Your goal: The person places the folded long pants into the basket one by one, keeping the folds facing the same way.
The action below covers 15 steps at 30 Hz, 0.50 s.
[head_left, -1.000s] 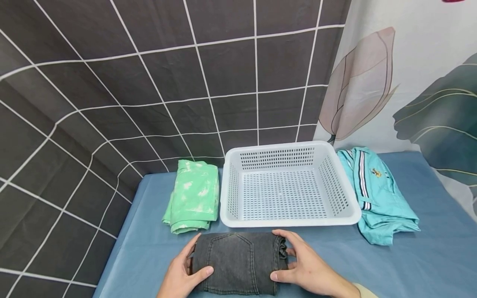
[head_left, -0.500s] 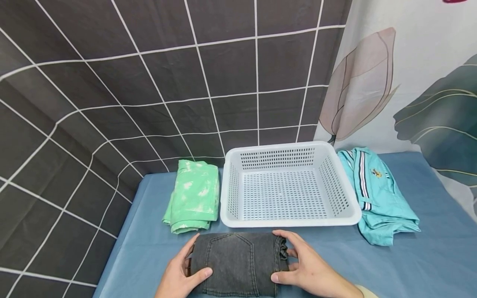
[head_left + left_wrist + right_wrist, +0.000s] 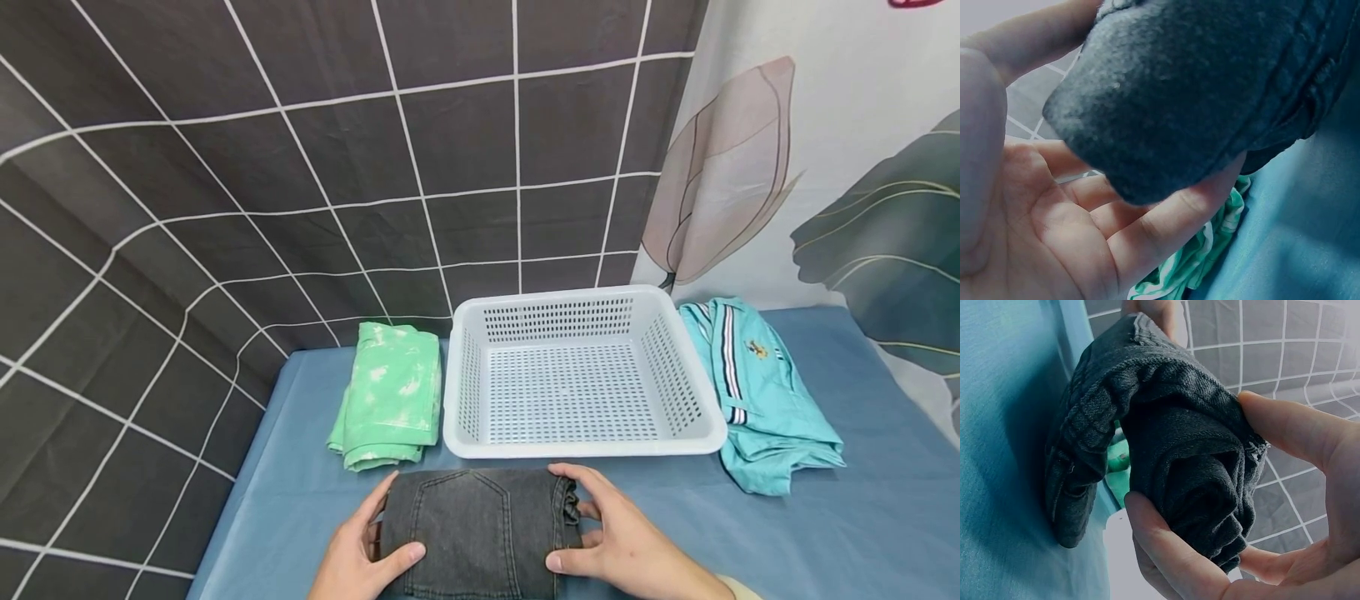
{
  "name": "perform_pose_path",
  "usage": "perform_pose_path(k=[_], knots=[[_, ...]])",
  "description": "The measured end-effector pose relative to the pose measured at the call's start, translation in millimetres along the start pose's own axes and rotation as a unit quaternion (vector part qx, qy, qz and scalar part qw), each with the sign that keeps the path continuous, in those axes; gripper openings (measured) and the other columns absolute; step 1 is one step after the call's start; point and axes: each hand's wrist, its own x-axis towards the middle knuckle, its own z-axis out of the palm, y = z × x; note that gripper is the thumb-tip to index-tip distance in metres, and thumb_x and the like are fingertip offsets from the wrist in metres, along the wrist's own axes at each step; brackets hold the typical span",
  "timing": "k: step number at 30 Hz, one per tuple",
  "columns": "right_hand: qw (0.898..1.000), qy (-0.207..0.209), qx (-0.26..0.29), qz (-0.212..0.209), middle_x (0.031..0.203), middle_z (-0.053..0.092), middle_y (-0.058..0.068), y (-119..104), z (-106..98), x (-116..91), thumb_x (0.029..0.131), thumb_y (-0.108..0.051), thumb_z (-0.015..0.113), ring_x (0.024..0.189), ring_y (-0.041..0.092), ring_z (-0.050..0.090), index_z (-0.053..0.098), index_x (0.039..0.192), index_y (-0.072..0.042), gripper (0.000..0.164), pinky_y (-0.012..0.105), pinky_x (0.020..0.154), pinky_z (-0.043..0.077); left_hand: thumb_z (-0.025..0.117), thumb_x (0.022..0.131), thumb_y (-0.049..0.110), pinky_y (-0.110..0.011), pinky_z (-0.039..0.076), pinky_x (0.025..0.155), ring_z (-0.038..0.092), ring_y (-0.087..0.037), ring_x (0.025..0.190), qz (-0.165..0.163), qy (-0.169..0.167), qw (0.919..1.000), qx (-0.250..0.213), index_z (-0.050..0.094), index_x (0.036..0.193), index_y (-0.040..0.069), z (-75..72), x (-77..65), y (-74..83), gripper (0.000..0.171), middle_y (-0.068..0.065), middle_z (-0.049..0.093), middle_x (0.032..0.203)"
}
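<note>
Gripping the rolled dark denim [image 3: 467, 533] by opposite ends, the left hand [image 3: 354, 555] and right hand [image 3: 627, 540] are at lower centre, below the white basket [image 3: 585, 451]

On blue cloth [image 3: 892, 525], a white perforated plastic basket [image 3: 585, 450] stands between folded green-and-white fabric [image 3: 393, 392] and a stripe-trimmed turquoise garment [image 3: 776, 408].

I'm pinching a dark denim roll [image 3: 1185, 434] in my right grip [image 3: 1338, 512]; beyond it, my left grip [image 3: 1161, 316] is touching the far end.
</note>
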Motion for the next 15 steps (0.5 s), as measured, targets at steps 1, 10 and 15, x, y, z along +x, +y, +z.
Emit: perform_pose_path(k=[1, 10, 15], knots=[[1.0, 0.0, -0.001, 0.0, 0.16, 0.018, 0.025, 0.0, 0.1, -0.1, 0.083, -0.025, 0.085, 0.131, 0.058, 0.037, 0.033, 0.155, -0.017, 0.089, 0.047, 0.08, 0.054, 0.079, 0.088, 0.025, -0.034, 0.06, 0.072, 0.072, -0.028, 0.091, -0.001, -0.001, 1.0, -0.001, 0.028, 0.158, 0.004, -0.2, -0.3, 0.1, 0.088, -0.036, 0.045, 0.142], [1.0, -0.01, 0.013, 0.003, 0.161, 0.015, 0.025, -1.3, -1.0, -1.3, 0.084, -0.025, 0.084, 0.133, 0.062, 0.033, 0.031, 0.156, -0.016, 0.09, 0.051, 0.082, 0.054, 0.079, 0.088, 0.024, -0.034, 0.06, 0.072, 0.072, -0.028, 0.092, -0.002, 0.003, 1.0, -0.002, 0.028, 0.158, 0.005, -1.5, -2.0, 0.6, 0.089, -0.036, 0.043, 0.145], [1.0, -0.013, 0.017, 0.001, 0.161, 0.014, 0.025, -2.7, -0.7, -1.9, 0.085, -0.025, 0.083, 0.133, 0.062, 0.032, 0.03, 0.157, -0.016, 0.09, 0.051, 0.083, 0.054, 0.08, 0.088, 0.023, -0.033, 0.06, 0.073, 0.072, -0.028, 0.095, 0.004, 0.008, 1.0, -0.004, 0.029, 0.158, 0.005, -1.6, -3.2, 2.2, 0.088, -0.035, 0.043, 0.146]])
